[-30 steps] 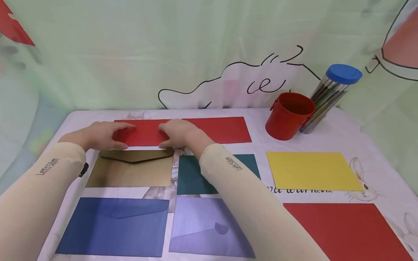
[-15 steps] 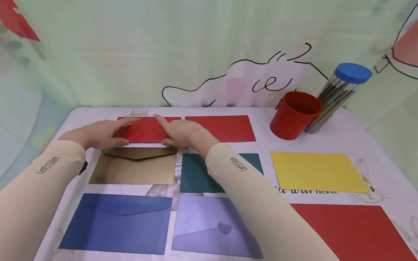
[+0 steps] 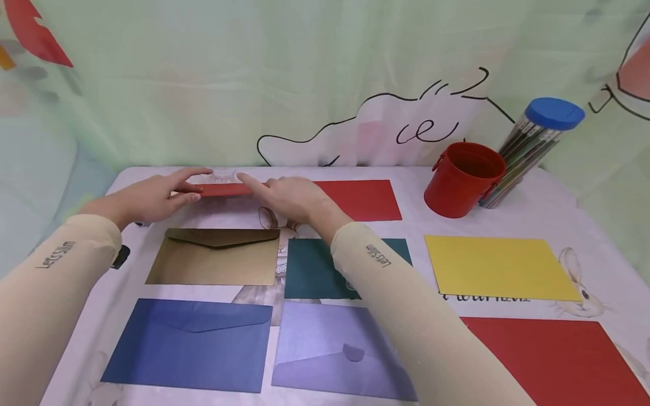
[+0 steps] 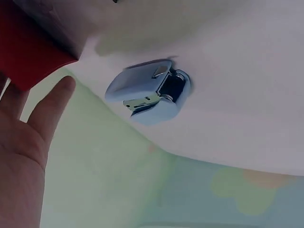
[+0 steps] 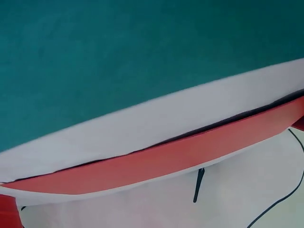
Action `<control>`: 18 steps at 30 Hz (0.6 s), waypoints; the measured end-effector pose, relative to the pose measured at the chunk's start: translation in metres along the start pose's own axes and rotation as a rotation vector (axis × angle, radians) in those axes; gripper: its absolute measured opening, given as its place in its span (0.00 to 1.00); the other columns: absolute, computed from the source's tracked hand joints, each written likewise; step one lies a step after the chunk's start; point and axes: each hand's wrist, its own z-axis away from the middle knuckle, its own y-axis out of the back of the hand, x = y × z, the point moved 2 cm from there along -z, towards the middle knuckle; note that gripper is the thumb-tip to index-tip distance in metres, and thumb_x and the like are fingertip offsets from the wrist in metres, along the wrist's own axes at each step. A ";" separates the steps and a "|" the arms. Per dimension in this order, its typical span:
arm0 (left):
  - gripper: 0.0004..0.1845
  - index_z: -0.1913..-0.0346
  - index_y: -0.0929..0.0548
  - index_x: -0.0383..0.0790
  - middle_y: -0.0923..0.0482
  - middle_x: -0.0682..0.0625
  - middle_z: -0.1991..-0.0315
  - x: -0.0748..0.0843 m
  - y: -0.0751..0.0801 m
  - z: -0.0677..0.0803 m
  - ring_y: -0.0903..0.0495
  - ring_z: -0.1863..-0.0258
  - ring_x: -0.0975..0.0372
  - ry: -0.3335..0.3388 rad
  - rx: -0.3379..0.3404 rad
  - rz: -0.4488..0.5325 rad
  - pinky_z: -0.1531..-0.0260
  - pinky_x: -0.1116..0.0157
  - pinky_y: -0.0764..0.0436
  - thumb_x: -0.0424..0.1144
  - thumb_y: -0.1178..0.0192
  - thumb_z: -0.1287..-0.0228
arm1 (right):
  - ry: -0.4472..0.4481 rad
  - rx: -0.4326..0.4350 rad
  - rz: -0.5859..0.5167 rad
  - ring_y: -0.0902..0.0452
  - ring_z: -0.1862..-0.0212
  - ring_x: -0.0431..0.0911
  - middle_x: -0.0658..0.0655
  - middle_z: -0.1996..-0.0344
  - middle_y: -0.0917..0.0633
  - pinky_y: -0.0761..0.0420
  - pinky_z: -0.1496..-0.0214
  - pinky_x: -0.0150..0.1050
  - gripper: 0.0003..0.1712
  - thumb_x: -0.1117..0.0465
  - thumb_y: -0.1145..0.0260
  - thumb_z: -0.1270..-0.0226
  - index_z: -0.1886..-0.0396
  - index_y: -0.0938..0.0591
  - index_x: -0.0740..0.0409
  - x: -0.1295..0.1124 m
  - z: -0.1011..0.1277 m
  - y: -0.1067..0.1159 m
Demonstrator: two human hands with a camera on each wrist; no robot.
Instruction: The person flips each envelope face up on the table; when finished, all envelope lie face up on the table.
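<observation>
My left hand [image 3: 147,197] pinches the left end of a red envelope [image 3: 227,189] at the back left of the table. The envelope is tilted up, so only a narrow strip shows between the hands in the head view. My right hand [image 3: 297,198] grips its other end, the index finger extended along the top; that end is hidden behind the hand. In the left wrist view, the left thumb lies close to a corner of the red envelope [image 4: 28,52]. The right wrist view does not show the right hand. A brown envelope [image 3: 215,262] lies in front of the hands.
Flat on the table lie a second red envelope [image 3: 363,200] and green [image 3: 315,276], yellow [image 3: 500,268], blue [image 3: 188,344], purple [image 3: 325,332] and large red [image 3: 553,355] ones. A red bucket [image 3: 449,194] and pencil tube [image 3: 528,152] stand back right. A light blue stapler [image 4: 142,85] sits left.
The left red envelope lay flat between both hands; now it is lifted and tilted, baring the tablecloth beneath. Both hands have risen slightly with it. The view has shifted a little.
</observation>
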 end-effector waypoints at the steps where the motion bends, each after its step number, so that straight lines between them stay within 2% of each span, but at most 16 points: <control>1: 0.32 0.21 0.46 0.54 0.24 0.35 0.37 0.000 0.001 0.000 0.30 0.35 0.37 0.013 0.009 0.013 0.41 0.38 0.32 0.45 0.47 0.21 | 0.035 0.011 0.064 0.22 0.52 0.45 0.52 0.48 0.21 0.24 0.43 0.44 0.47 0.48 0.40 0.25 0.18 0.58 0.35 0.001 0.002 0.001; 2: 0.32 0.21 0.47 0.55 0.25 0.35 0.37 0.000 0.002 0.000 0.31 0.35 0.36 0.028 0.018 0.024 0.40 0.37 0.33 0.48 0.49 0.21 | 0.077 0.029 0.130 0.22 0.53 0.46 0.53 0.48 0.21 0.22 0.45 0.44 0.53 0.54 0.36 0.27 0.18 0.63 0.36 0.001 0.003 0.001; 3: 0.32 0.21 0.47 0.55 0.26 0.34 0.36 0.000 0.002 0.000 0.32 0.34 0.36 0.038 0.026 0.039 0.40 0.36 0.34 0.50 0.50 0.21 | 0.095 0.053 0.163 0.21 0.55 0.47 0.54 0.50 0.21 0.21 0.47 0.43 0.54 0.58 0.35 0.29 0.18 0.61 0.37 0.002 0.004 0.002; 6: 0.32 0.21 0.47 0.55 0.26 0.33 0.36 0.000 0.004 -0.001 0.30 0.35 0.37 0.057 0.056 0.081 0.41 0.37 0.33 0.51 0.52 0.20 | 0.123 0.139 0.210 0.20 0.57 0.47 0.55 0.56 0.19 0.20 0.49 0.42 0.50 0.66 0.36 0.30 0.18 0.53 0.41 0.003 0.005 0.004; 9: 0.31 0.21 0.45 0.54 0.24 0.33 0.38 0.000 0.006 -0.001 0.27 0.38 0.40 0.057 0.092 0.100 0.41 0.39 0.31 0.50 0.50 0.21 | 0.126 0.193 0.201 0.21 0.61 0.46 0.55 0.63 0.18 0.18 0.56 0.39 0.42 0.68 0.40 0.28 0.21 0.46 0.44 0.003 0.004 0.006; 14: 0.30 0.21 0.44 0.53 0.22 0.35 0.42 0.001 0.007 0.000 0.23 0.43 0.43 0.060 0.154 0.089 0.44 0.41 0.29 0.49 0.50 0.20 | 0.096 0.252 0.055 0.23 0.63 0.42 0.51 0.64 0.17 0.21 0.67 0.33 0.39 0.68 0.38 0.30 0.25 0.42 0.44 0.005 0.004 0.011; 18: 0.31 0.20 0.46 0.53 0.23 0.35 0.40 0.001 0.009 0.001 0.21 0.46 0.44 0.078 0.177 0.072 0.47 0.42 0.26 0.49 0.52 0.19 | 0.082 0.334 -0.112 0.22 0.60 0.42 0.52 0.56 0.18 0.21 0.66 0.33 0.32 0.64 0.40 0.24 0.26 0.39 0.43 0.007 0.006 0.016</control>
